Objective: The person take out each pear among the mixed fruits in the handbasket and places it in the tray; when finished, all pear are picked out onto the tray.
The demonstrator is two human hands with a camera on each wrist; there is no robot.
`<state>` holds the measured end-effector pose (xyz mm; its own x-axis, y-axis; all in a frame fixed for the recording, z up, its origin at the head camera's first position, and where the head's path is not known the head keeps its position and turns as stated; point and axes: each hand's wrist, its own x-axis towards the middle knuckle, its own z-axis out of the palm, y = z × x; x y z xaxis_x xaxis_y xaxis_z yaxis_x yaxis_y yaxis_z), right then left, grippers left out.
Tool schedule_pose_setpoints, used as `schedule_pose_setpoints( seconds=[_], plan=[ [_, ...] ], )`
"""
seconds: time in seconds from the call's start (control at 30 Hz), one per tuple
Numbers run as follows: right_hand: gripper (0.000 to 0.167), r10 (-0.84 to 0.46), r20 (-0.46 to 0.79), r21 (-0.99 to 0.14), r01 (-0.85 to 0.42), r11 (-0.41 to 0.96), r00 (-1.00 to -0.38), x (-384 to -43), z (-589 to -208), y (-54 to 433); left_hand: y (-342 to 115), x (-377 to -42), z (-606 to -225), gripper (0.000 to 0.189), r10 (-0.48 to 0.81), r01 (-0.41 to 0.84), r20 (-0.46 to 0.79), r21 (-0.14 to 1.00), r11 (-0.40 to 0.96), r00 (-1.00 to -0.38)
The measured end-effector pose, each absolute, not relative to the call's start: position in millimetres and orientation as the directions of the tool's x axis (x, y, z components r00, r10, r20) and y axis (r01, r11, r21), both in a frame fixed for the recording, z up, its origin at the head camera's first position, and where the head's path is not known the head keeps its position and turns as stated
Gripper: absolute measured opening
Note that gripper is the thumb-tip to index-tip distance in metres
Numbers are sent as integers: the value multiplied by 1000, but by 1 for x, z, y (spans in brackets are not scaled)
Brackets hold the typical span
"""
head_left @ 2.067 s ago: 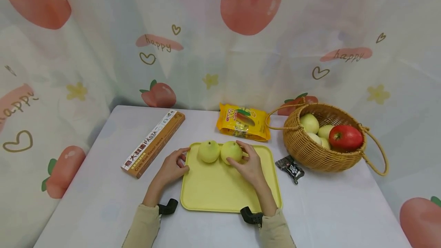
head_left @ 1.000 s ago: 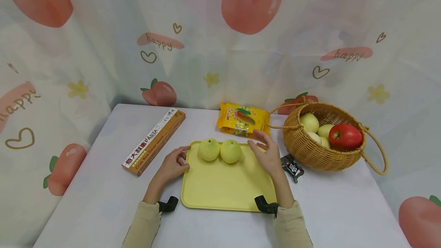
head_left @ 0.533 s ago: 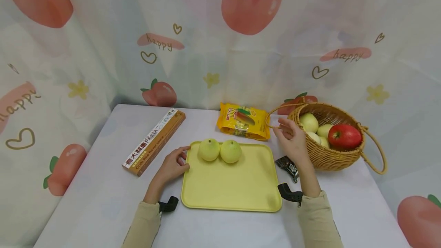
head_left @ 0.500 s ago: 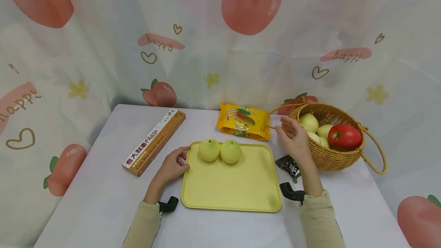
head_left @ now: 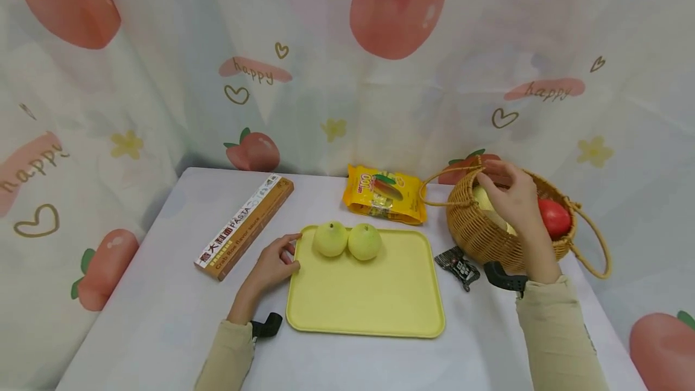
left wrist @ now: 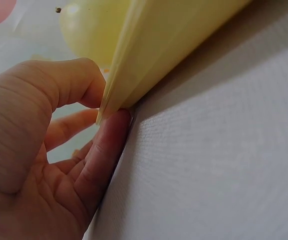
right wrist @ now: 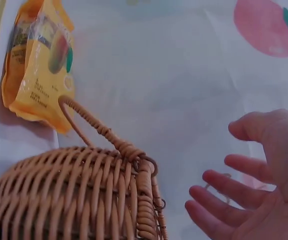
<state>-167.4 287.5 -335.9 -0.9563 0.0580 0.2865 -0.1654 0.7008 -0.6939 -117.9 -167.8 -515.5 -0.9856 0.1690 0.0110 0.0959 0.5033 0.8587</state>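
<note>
My left hand (head_left: 273, 263) holds the left rim of a yellow tray (head_left: 366, 303); in the left wrist view the thumb and a finger meet the tray's edge (left wrist: 149, 55) from both sides. Two round yellow-green pears (head_left: 330, 239) (head_left: 365, 242) sit side by side at the tray's back left. My right hand (head_left: 514, 201) hovers over a wicker basket (head_left: 472, 237), fingers spread and holding nothing. Below it in the basket lie pale green fruits (head_left: 483, 199) and a red apple (head_left: 555, 219), partly hidden by the hand. The right wrist view shows the hand (right wrist: 264, 185) beside the basket rim (right wrist: 145, 200).
A yellow mango-sweets bag (head_left: 385, 193) lies behind the tray. To the left is a long pasta box (head_left: 244, 226). A small black packet (head_left: 458, 267) lies between tray and basket. The basket's handle loops (head_left: 597, 243) stick out at both sides. A patterned cloth hangs behind.
My right hand has let go of the right-hand pear, left the tray and moved right to above the basket. The left hand has stayed at the tray's rim.
</note>
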Motion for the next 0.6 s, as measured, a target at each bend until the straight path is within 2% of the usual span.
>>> schedule_pose_setpoints(
  seconds=[0.2, 0.37, 0.6],
  plan=[
    [54, 53, 175, -644, -73, 761, -983, -185, -336, 308, -165, -116, -519, 62, 162, 90, 9, 862, 499, -987],
    [63, 8, 11, -622, 0, 783, -1000, -206, -336, 327, -165, -118, -520, 62, 164, 98, 17, 861, 499, -986],
    [67, -52, -216, -485, 61, 872, -975, -233, -340, 340, -167, -117, -518, 62, 169, 96, 11, 858, 504, -986]
  ],
)
